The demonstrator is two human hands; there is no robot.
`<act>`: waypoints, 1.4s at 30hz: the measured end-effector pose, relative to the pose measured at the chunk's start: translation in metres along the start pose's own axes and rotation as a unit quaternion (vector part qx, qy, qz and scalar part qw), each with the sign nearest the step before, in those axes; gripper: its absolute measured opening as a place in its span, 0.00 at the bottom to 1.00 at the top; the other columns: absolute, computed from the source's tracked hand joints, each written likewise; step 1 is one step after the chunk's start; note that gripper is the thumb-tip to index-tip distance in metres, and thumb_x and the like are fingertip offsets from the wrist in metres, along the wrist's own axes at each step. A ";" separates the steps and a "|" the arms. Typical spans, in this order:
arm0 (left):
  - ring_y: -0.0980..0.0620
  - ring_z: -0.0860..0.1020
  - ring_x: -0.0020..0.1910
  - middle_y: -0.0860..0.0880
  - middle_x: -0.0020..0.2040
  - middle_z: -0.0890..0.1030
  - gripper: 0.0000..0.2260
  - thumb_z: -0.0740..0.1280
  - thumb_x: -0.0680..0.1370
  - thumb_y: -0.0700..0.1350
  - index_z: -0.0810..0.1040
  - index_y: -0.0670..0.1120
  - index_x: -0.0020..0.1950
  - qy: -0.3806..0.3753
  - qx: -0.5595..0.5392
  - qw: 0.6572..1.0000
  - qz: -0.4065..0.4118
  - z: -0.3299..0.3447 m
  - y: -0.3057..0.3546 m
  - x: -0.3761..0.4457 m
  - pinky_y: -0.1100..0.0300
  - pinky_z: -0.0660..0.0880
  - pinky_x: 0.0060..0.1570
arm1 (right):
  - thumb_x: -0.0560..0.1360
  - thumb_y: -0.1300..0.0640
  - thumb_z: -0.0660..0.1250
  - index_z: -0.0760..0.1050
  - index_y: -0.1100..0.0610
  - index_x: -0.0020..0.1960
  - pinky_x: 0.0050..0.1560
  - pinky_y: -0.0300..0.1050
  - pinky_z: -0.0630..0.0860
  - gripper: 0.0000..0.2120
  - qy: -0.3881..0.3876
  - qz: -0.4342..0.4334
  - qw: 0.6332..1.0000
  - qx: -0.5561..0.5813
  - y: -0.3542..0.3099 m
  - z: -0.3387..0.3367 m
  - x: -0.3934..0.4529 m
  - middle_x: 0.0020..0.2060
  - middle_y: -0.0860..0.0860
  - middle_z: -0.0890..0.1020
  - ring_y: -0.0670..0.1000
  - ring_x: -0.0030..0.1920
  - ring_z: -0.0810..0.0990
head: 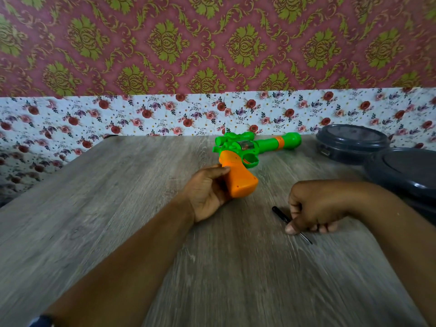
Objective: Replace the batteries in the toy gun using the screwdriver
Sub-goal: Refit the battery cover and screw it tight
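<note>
Ok, early days here. My left hand [207, 192] is curled round the orange grip of the toy gun [247, 153], thumb along the grip's upper edge, fingers hidden underneath. The gun lies on its side on the wooden table [118, 208], centre of frame, green barrel pointing toward the upper right.

My right hand [313, 206], right of centre, is down on the table w/ thumb and curled fingers pinching the screwdriver [291, 224]. Black handle pokes out to the upper left of the thumb, thin shaft runs out to the lower right. It looks flat on the wood, not lifted yet.

Progress: basically nothing done, I'd say. Grip looks closed up, cover on; a small dark dot low on the grip may be a screw, too small to tell. No batteries in sight. Left to do: unscrew, open, swap cells, close, re-screw.

Two dark grey round containers [351, 143] sit at the right edge.
</note>
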State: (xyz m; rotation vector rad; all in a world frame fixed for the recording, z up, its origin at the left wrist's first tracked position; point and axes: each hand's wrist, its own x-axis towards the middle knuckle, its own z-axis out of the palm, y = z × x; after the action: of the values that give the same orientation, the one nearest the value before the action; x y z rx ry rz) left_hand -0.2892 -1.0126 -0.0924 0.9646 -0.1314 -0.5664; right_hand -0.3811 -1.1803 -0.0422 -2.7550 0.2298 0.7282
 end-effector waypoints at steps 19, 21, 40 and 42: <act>0.45 0.77 0.52 0.41 0.58 0.76 0.12 0.57 0.79 0.37 0.68 0.41 0.63 -0.020 0.022 1.000 -0.006 -0.003 -0.001 0.000 0.51 0.75 0.44 | 0.68 0.50 0.73 0.75 0.56 0.42 0.29 0.39 0.73 0.11 0.058 -0.046 0.997 0.008 -0.002 0.001 0.002 0.35 0.53 0.79 0.47 0.30 0.76; 0.44 0.77 0.52 0.38 0.61 0.75 0.13 0.57 0.79 0.39 0.67 0.40 0.64 -0.022 0.024 0.999 -0.013 -0.004 -0.001 0.001 0.48 0.79 0.43 | 0.68 0.50 0.73 0.74 0.55 0.39 0.32 0.40 0.73 0.11 0.072 -0.061 0.996 0.001 -0.003 0.002 0.005 0.37 0.54 0.80 0.48 0.31 0.76; 0.47 0.78 0.50 0.42 0.52 0.79 0.11 0.54 0.79 0.33 0.71 0.40 0.58 -0.049 0.057 0.997 0.009 -0.006 -0.003 0.003 0.53 0.75 0.47 | 0.69 0.52 0.72 0.74 0.54 0.36 0.35 0.41 0.72 0.09 0.106 -0.083 0.991 -0.024 -0.007 0.004 0.005 0.34 0.50 0.78 0.49 0.36 0.78; 0.48 0.77 0.50 0.42 0.51 0.79 0.13 0.53 0.79 0.32 0.71 0.39 0.61 -0.058 0.071 0.996 0.019 -0.005 -0.004 0.002 0.53 0.75 0.47 | 0.70 0.52 0.71 0.75 0.55 0.37 0.37 0.41 0.70 0.08 0.131 -0.095 0.985 -0.054 -0.008 0.004 0.004 0.34 0.47 0.77 0.49 0.42 0.78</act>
State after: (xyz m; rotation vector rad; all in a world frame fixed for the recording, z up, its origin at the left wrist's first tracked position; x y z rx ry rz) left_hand -0.2874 -1.0120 -0.0988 1.0649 -0.2954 -0.5843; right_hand -0.3776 -1.1715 -0.0451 -2.9194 -0.0224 0.3377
